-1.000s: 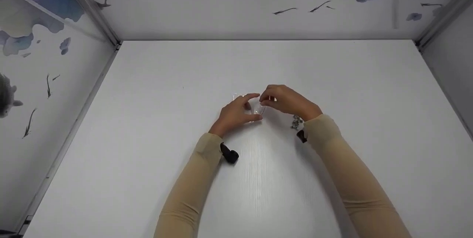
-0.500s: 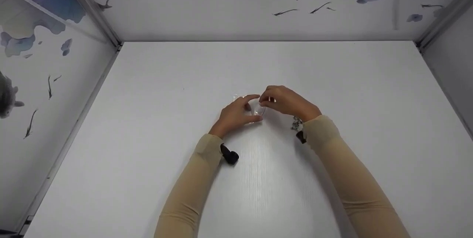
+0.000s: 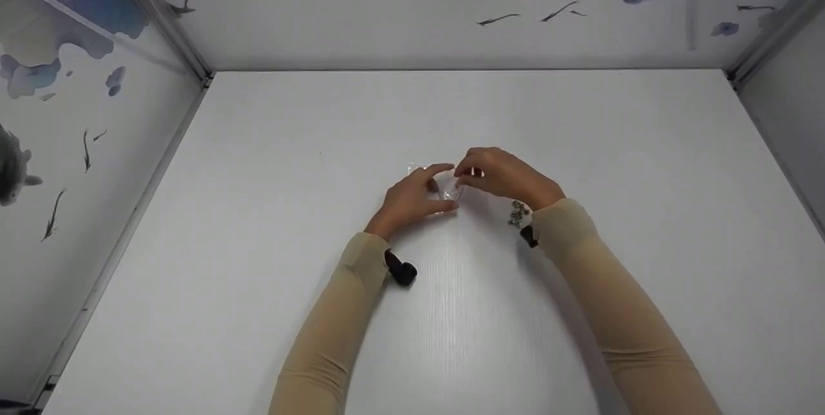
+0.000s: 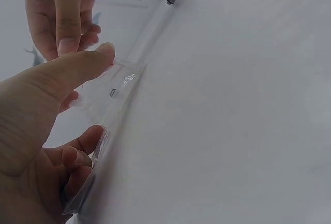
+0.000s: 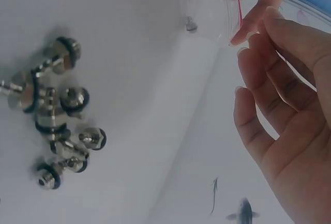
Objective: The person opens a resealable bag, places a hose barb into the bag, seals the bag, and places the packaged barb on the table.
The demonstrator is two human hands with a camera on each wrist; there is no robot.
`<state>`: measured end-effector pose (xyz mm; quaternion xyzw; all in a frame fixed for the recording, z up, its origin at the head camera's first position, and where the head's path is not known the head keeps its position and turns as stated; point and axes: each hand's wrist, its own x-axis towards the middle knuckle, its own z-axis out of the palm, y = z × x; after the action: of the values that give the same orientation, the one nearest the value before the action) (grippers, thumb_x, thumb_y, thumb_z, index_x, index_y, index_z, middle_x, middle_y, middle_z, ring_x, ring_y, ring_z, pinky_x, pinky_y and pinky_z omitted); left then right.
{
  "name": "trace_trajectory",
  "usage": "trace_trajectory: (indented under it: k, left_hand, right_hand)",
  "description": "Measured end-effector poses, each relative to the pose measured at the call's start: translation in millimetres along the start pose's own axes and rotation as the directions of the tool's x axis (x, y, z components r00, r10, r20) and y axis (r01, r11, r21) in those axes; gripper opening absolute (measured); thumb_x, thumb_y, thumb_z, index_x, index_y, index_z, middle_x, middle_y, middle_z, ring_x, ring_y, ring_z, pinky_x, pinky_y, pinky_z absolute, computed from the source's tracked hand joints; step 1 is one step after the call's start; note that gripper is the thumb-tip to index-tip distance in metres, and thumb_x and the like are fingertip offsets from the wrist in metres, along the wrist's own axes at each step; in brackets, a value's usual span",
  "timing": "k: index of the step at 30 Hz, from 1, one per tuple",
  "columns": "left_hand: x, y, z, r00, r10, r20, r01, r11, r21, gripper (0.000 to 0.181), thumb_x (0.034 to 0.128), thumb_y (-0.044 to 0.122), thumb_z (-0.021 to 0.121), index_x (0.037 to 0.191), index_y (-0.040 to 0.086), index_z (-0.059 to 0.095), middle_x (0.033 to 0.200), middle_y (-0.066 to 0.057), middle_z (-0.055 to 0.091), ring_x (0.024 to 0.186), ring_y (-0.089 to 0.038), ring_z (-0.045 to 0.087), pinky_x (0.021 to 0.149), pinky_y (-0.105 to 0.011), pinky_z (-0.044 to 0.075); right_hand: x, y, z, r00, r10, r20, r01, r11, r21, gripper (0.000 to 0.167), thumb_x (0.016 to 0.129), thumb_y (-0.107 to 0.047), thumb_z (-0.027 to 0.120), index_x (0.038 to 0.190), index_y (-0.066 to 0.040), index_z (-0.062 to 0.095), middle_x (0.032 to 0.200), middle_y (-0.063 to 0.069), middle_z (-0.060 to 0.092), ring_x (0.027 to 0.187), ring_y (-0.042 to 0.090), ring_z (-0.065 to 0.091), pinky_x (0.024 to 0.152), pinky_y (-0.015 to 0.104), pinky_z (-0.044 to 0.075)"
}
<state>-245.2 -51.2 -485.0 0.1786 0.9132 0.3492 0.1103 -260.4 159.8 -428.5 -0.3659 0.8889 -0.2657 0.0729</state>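
A clear plastic bag with a red line at one edge lies between the two hands; a small metal piece shows through its film. My left hand grips the bag, thumb on the near side and fingers curled behind. At the red-lined edge, my right hand has thumb and index finger close together on the bag's lip, the contact partly hidden. In the right wrist view the other fingers of this hand are bent and apart. Several metal fittings with dark rings lie beside my right wrist.
The white table spreads around both arms. Panels with painted fish stand along its back and left side. A black wrist device hangs by the left cuff, another by the right cuff.
My right thumb and index fingertips have shifted slightly at the bag's edge, and the right wrist has moved a little to the right. My left hand keeps its grip in the same place.
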Motion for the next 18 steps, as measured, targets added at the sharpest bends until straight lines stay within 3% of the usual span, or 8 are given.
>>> trace_trajectory:
  k: [9, 15, 18]
  left_hand:
    - [0.3, 1.4, 1.4, 1.0, -0.003, -0.011, 0.004, 1.0, 0.012, 0.07, 0.0801, 0.048, 0.074, 0.142, 0.036, 0.044, 0.104, 0.001, 0.058, 0.092, -0.015, 0.054, 0.086, -0.041, 0.044]
    - [-0.2, -0.7, 3.8, 1.0, -0.006, -0.011, 0.006, 1.0, -0.005, 0.07, 0.0798, 0.048, 0.074, 0.142, 0.037, 0.044, 0.104, 0.002, 0.057, 0.093, -0.015, 0.054, 0.088, -0.04, 0.044]
    - [1.0, -0.2, 2.1, 1.0, -0.007, -0.015, 0.007, 1.0, -0.003, 0.07, 0.0792, 0.048, 0.075, 0.142, 0.037, 0.044, 0.105, 0.001, 0.058, 0.093, -0.016, 0.055, 0.089, -0.041, 0.043]
  right_hand:
    - [-13.4, 8.1, -12.4, 0.995, 0.083, 0.06, -0.082, 0.997, -0.013, 0.019, 0.089, -0.007, 0.067, 0.106, -0.001, 0.072, 0.101, 0.012, 0.07, 0.089, 0.023, 0.064, 0.08, 0.038, 0.053]
    - [-25.2, 17.8, -16.4, 0.973, 0.193, 0.127, -0.191, 0.981, -0.025, 0.02, 0.088, -0.008, 0.068, 0.107, -0.004, 0.072, 0.103, 0.009, 0.07, 0.09, 0.022, 0.063, 0.082, 0.038, 0.053]
    - [-30.7, 22.6, -21.0, 0.969, 0.205, 0.139, -0.202, 0.979, -0.03, 0.019, 0.088, -0.008, 0.068, 0.107, -0.004, 0.072, 0.102, 0.008, 0.07, 0.09, 0.022, 0.063, 0.083, 0.039, 0.053]
